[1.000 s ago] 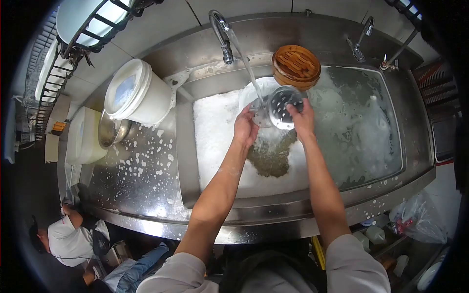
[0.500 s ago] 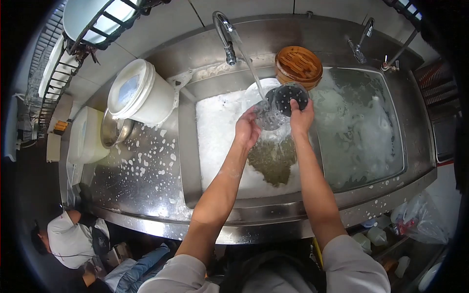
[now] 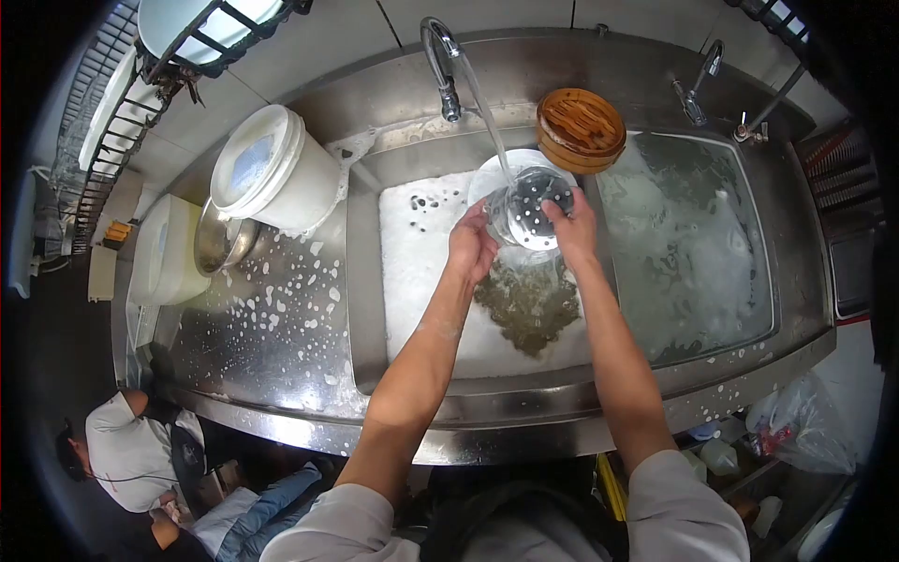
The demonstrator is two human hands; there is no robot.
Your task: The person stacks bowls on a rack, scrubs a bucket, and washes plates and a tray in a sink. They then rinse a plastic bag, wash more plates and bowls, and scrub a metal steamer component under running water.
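Note:
My right hand (image 3: 573, 227) grips a round perforated disc (image 3: 537, 208), thumb on its face and fingers behind. Pale spots show through its holes. My left hand (image 3: 473, 245) is closed on the left edge of a shiny, wet round piece beside or under the disc; water blurs whether it is a second disc. A stream from the left faucet (image 3: 450, 103) falls onto these pieces. A white plate (image 3: 489, 172) lies just behind them in the foamy left basin (image 3: 367, 309). Below my hands, a murky patch of water opens in the foam.
A bamboo steamer (image 3: 581, 131) sits at the basins' back divider. Cloudy water fills the right basin (image 3: 674, 272). On the left counter stand a white lidded bucket (image 3: 295, 183), a metal bowl (image 3: 225, 242) and a plastic container (image 3: 169, 253). Another person (image 3: 140, 450) is at lower left.
The perforated disc has shifted left and down and turned, so its dark face now shows pale holes. Dark gaps have appeared in the foam at the upper left of the basin. Both hands keep their hold.

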